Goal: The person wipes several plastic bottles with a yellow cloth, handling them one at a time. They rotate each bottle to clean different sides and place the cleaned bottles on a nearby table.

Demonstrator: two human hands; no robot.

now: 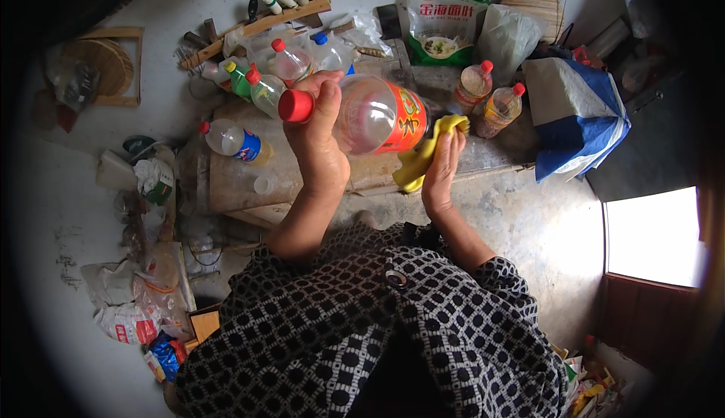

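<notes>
My left hand (318, 135) grips a large clear plastic bottle (368, 115) by its neck, just below the red cap (295, 106). The bottle is tilted nearly sideways above the table, its orange-red label facing up and its base towards the right. A yellow cloth (422, 157) lies under my right hand (444, 163), pressed to the bottle's base end. Dark contents show near that end, partly hidden by the label and cloth. Beyond the bottle, two red-capped bottles with grainy contents, one (474, 86) behind the other (500, 111), stand on the worn wooden table (238, 183).
Left of my hand stand a blue-labelled bottle (238, 143), a small translucent cup (263, 184) and several capped bottles, one green (240, 81). At the back is a green-and-white food bag (444, 21). A blue-and-white umbrella-like cloth (578, 118) covers the table's right end.
</notes>
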